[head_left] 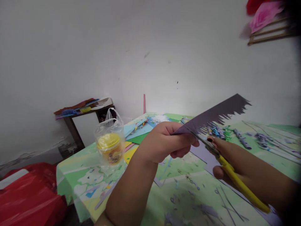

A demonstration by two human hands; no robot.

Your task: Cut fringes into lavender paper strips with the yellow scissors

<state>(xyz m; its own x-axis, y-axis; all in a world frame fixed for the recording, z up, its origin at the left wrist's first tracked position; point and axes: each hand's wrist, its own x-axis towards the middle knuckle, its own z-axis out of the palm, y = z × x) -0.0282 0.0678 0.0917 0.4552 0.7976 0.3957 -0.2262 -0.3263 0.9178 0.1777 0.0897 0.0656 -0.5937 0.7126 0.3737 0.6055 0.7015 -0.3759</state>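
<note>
My left hand [174, 139] pinches the near end of a purple paper strip [216, 108], which points up and to the right. Its lower edge is cut into a fringe along much of its length. My right hand [225, 153] is closed round yellow-handled scissors [231, 177]. The blades reach the strip's lower edge, close beside my left fingers; whether they are apart is hard to make out. Beneath my hands, purple paper sheets [198, 152] lie on the table.
A plastic bag holding a yellow-lidded tub [110, 144] stands on the patterned green tablecloth [70, 166]. Rolled fringed paper pieces [242, 138] and thin sticks [282, 153] lie at right. Coloured sheets [138, 136] are at the back. A red bag [35, 194] sits lower left.
</note>
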